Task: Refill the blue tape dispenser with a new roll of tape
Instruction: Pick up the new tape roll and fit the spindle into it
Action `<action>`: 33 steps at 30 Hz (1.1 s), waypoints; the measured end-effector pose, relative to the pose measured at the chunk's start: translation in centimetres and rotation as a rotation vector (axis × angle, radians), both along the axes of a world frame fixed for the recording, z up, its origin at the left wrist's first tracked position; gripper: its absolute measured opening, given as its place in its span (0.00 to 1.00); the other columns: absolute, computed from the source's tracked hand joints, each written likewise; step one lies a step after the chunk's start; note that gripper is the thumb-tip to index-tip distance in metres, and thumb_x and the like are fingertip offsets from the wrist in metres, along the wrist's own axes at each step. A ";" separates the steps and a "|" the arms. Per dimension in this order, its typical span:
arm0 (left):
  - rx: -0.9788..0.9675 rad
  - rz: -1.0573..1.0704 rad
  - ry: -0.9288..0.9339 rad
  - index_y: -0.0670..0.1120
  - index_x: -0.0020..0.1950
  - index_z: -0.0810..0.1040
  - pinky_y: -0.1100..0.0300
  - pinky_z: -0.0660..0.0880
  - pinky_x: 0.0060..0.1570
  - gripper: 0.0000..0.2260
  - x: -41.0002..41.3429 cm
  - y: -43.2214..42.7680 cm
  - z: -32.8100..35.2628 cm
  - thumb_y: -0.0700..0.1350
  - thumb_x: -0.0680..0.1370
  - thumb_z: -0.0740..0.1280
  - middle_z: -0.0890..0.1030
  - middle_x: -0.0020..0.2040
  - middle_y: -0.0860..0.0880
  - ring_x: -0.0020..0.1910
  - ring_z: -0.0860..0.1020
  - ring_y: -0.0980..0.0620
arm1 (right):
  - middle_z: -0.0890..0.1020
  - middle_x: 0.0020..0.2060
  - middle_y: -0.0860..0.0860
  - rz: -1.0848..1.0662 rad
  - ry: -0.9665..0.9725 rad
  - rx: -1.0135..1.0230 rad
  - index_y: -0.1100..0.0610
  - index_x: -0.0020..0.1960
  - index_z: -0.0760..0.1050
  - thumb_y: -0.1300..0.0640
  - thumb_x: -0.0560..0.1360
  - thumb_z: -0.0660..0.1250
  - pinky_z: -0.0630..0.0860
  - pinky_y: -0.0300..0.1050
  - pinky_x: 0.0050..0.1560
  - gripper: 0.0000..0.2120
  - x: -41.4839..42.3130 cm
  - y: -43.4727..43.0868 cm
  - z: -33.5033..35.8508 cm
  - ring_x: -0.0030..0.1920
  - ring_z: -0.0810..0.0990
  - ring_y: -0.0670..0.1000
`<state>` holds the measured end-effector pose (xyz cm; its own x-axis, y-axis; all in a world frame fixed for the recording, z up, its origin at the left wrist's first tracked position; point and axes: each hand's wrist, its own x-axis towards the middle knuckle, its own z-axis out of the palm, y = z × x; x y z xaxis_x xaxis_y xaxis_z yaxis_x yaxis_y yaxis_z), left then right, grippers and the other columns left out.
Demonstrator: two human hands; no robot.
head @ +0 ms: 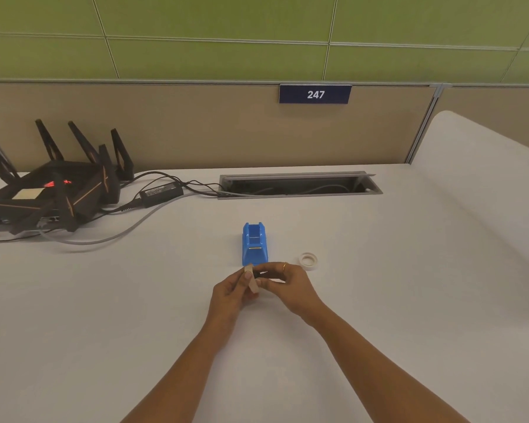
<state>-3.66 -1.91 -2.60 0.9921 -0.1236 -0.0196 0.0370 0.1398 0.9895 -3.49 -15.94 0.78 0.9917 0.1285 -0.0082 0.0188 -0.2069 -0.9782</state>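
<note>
White desk (379, 300) — dispenser (254, 245), tape roll (308, 260), router (52, 190).

Just below the frame's centre, the small dark part pinched between the left hand (231, 293) and right hand (283, 280) is mostly hidden by fingers and too small to identify, while at the left edge the black router (52, 190) is cut off, and both forearms run out the bottom.
</note>
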 end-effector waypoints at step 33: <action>-0.001 -0.004 0.005 0.54 0.53 0.80 0.54 0.77 0.53 0.16 -0.5 0.1 -0.2 0.38 0.69 0.71 0.86 0.47 0.53 0.51 0.82 0.50 | 0.80 0.55 0.54 -0.016 0.032 0.128 0.55 0.57 0.74 0.62 0.66 0.75 0.77 0.46 0.58 0.22 -0.7 -0.6 -2.8 0.57 0.78 0.47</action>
